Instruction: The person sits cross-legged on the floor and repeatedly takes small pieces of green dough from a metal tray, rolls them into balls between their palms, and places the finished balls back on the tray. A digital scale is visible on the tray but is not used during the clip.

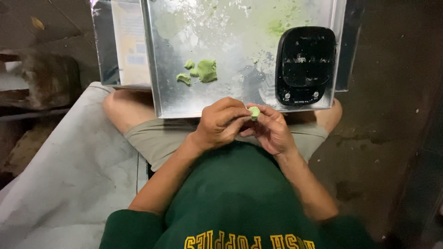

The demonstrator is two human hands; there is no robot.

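My left hand (220,122) and right hand (270,129) both close around 1 small green dough piece (254,112), just above the metal tray's (159,99) near edge. Squeezed too hard, I think it could tear or drop onto my lap.

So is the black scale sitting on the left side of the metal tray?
No, the black scale sits at the right side of the metal tray, with the green dough pieces to its left.
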